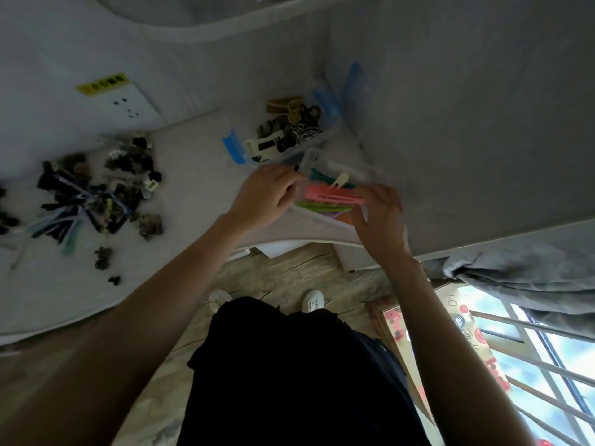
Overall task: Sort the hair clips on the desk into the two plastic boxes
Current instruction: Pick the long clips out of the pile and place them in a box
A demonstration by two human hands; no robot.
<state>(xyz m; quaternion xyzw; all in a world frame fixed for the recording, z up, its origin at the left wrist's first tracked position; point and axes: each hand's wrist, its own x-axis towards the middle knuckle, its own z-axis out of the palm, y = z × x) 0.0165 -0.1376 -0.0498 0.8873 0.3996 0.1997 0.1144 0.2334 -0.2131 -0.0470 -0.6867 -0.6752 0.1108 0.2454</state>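
A pink hair clip point(335, 197) is pinched at its right end by the right hand point(380, 217) above the nearer plastic box point(322, 220), whose rim is gripped by the left hand's point(264, 194) curled fingers.

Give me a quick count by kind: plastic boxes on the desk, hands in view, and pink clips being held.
Plastic boxes: 2, the far box with dark clips and the near box with bright clips
Hands: 2, left hand and right hand
Pink clip held: 1
Total: 5
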